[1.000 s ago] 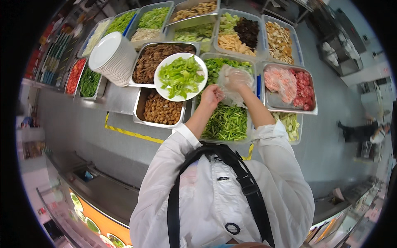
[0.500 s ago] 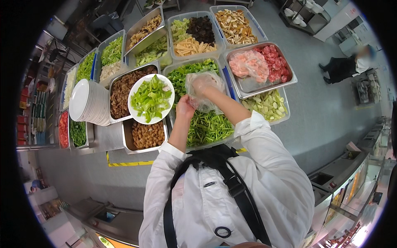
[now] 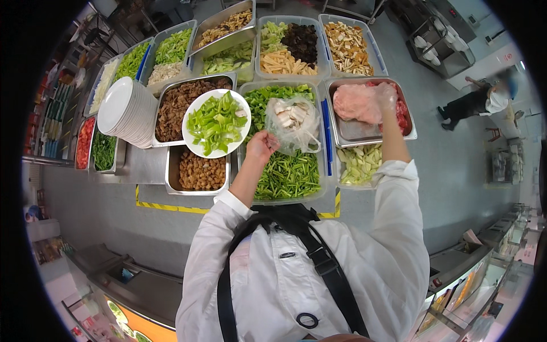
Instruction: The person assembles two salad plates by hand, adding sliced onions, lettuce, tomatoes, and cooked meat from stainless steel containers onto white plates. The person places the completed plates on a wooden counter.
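My left hand (image 3: 262, 146) is closed at the near left edge of a clear plastic bag (image 3: 307, 143), its fingertips pinching the film. Pale sliced pieces (image 3: 291, 114) fill the bag, which rests on a bin of chopped green pepper (image 3: 255, 107) and cut green stalks (image 3: 288, 175). My right hand (image 3: 387, 97), seemingly in a thin clear glove, reaches into a steel pan (image 3: 353, 131) between pale pink meat (image 3: 356, 104) and darker red meat (image 3: 402, 117); its fingers are blurred and partly hidden. Left of the bag sits a white plate (image 3: 190, 139) of green pepper pieces (image 3: 215, 124).
Stacked white plates (image 3: 128, 108) stand at the left. Around lie pans of brown sliced meat (image 3: 178, 111) and browned cubes (image 3: 200, 172), plus bins of cut vegetables and sliced mushrooms (image 3: 347, 48). Another person (image 3: 484, 100) stands far right, near a steel trolley (image 3: 441, 48).
My right hand has come out of the plastic bag and moved right into the meat pan. The bag's pale contents now show. My left hand stays by the bag.
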`<state>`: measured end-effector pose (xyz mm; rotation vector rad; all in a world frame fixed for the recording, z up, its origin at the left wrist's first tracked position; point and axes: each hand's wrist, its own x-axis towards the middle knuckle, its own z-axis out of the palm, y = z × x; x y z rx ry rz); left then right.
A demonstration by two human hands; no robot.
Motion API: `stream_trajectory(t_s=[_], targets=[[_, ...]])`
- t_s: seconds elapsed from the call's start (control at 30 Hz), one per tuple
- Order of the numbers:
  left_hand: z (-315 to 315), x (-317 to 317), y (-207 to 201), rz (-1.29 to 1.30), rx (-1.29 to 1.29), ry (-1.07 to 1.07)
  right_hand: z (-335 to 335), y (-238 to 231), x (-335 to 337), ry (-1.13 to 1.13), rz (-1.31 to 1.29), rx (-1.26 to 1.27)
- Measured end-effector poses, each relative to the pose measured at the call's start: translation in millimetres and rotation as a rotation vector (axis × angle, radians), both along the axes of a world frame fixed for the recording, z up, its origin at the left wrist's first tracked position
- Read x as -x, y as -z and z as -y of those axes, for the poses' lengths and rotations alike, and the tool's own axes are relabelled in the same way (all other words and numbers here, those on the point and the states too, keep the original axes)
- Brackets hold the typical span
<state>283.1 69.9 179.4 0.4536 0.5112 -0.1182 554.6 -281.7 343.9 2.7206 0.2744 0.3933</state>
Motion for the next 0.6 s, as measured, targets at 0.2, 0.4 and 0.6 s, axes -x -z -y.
stream_trajectory(t_s=[0.2,0.4,0.6], targets=[[-0.9,0.0,-14.3,-0.029,0.008,-0.025,8.9,-57.0,-44.3,-0.224,0.008,-0.097],[-7.7,2.3,-2.9,-0.026,0.014,-0.045,15.1,-85.3,-54.0,-0.347,0.253,-0.83],[-3.9,1.3,-11.1,-0.034,0.023,-0.035,-27.5,-145.9,-14.6,-0.107,-0.026,-1.88]])
